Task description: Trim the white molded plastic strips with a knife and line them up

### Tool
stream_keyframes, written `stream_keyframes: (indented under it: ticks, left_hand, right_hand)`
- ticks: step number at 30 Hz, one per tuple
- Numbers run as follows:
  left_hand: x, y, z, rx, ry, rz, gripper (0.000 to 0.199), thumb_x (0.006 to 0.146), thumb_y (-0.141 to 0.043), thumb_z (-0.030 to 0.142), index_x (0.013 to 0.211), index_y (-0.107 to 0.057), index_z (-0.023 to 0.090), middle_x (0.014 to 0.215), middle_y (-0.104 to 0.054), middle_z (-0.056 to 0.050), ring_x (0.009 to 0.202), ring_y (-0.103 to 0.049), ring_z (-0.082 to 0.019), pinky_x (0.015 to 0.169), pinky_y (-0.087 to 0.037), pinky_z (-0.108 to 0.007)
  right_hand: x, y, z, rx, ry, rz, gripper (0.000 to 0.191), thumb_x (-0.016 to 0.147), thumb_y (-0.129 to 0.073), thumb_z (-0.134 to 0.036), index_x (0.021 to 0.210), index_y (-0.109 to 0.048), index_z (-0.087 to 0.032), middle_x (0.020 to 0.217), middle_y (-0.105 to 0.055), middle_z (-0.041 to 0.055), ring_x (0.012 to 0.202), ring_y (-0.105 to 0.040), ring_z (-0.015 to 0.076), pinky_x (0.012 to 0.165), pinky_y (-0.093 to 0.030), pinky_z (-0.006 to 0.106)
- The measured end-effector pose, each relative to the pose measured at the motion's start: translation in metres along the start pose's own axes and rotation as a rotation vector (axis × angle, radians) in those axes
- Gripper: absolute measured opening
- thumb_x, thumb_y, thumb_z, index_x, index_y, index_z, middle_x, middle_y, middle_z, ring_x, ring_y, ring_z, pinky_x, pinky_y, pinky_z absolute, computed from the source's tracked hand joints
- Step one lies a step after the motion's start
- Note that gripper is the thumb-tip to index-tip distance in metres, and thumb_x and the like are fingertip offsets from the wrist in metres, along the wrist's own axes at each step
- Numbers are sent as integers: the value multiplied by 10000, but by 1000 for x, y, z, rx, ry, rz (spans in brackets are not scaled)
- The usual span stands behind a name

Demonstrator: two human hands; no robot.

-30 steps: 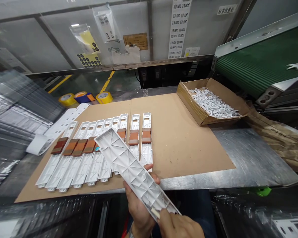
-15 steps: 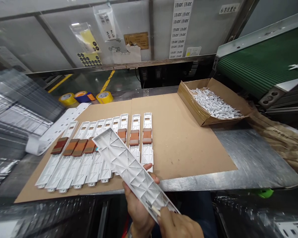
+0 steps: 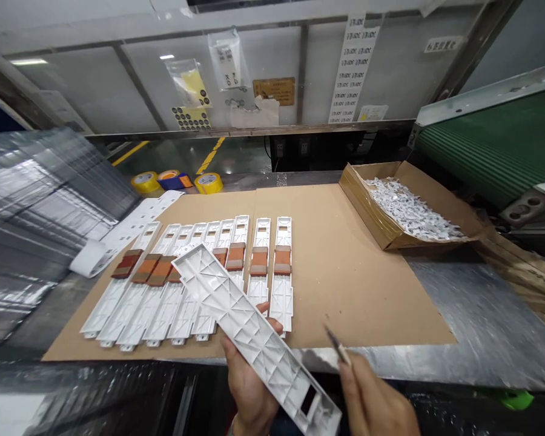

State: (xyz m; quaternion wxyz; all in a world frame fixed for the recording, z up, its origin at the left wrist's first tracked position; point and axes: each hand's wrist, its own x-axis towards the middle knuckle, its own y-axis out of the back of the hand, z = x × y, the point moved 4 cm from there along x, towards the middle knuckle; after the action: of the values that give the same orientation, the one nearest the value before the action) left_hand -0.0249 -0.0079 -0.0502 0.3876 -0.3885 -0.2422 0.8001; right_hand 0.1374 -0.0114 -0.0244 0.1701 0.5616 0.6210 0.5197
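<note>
My left hand (image 3: 249,378) grips a long white ribbed plastic strip (image 3: 249,321) from beneath, with the fingers wrapped around its edge. The strip is tilted, its ribbed side up, and a rectangular opening shows near its lower end. To the right of it, my right hand (image 3: 375,393) is closed on a small knife (image 3: 338,346) with a pale handle and a thin dark blade, somewhat blurred. The blade points up and left, apart from the strip. Behind lie several similar white strips (image 3: 281,303), side by side, with reddish-brown blocks (image 3: 258,260) across them.
Brown cardboard (image 3: 345,272) covers much of the metal table (image 3: 436,290). An open carton (image 3: 367,215) of small white pieces stands at the back right, beside a green conveyor (image 3: 495,139). Tape rolls (image 3: 209,183) and a sheet of labels (image 3: 131,227) are at the left.
My right hand has drawn the knife away from the strip's lower end, to the right. The strip's rectangular opening now shows. My left hand keeps its hold, and the view has shifted.
</note>
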Motion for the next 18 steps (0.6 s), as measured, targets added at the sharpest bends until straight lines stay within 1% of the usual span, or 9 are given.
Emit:
stream_keyframes:
  ticks: [3,6,8,9,11,13,15,16,18]
  left_hand:
    - [8,10,10,-19,-62,46,676,648,-553,721,1085,-621,209,780,-655,-70,608,-559,-176,523,-450,-268]
    - [14,16,22,-57,-95,41,653,654,-558,714,1070,-630,216,817,-665,-79,682,-584,-190,575,-470,-269]
    - [17,17,31,-87,-121,33,625,679,-547,699,1075,-626,221,822,-668,-81,710,-589,-188,613,-475,-267]
    - [18,16,37,-97,-142,45,618,689,-537,695,1078,-622,223,820,-668,-80,705,-587,-185,615,-475,-266]
    - [19,14,48,-118,-186,96,606,715,-503,689,1085,-614,221,819,-669,-80,705,-586,-188,619,-478,-273]
    - [19,9,59,-140,-213,164,590,752,-449,673,1085,-610,213,795,-668,-80,696,-583,-190,612,-477,-278]
    - [19,6,69,-174,-216,227,570,782,-412,637,1092,-609,201,759,-665,-77,684,-583,-187,611,-476,-277]
    - [18,7,74,-199,-203,249,552,785,-414,613,1093,-614,201,765,-670,-76,685,-588,-184,615,-477,-277]
    - [19,15,86,-254,-174,230,519,768,-435,575,1082,-634,212,861,-690,-79,764,-615,-198,669,-493,-298]
  right_hand:
    - [15,-16,52,-314,-71,-20,280,964,-315,-303,1026,-565,-196,727,-665,23,576,-646,183,460,-427,260]
    - [32,-43,98,-502,-80,-153,312,937,-329,-294,1009,-613,-185,726,-641,66,672,-646,247,507,-466,324]
    - [42,-52,113,-577,-74,-201,336,923,-340,-321,1007,-634,-183,712,-619,91,685,-623,286,530,-472,377]
    - [47,-52,114,-601,-66,-181,358,921,-334,-341,1010,-637,-174,734,-621,110,689,-612,303,553,-475,410]
    - [56,-49,96,-540,20,-107,397,926,-316,-382,1057,-614,-155,846,-639,146,759,-608,318,639,-484,453]
    - [63,-47,55,-316,224,-108,444,928,-327,-449,1191,-528,-153,1050,-626,162,941,-595,307,764,-485,434]
    - [66,-49,3,-49,483,-234,617,889,-388,-559,1342,-369,-140,1194,-573,165,1078,-547,285,854,-468,389]
    - [68,-49,-21,48,577,-290,724,851,-432,-606,1367,-319,-110,1185,-577,171,1061,-553,279,857,-468,376]
    - [76,-52,-59,143,646,-403,705,805,-549,-515,1337,-351,-98,1059,-631,130,925,-594,244,794,-487,342]
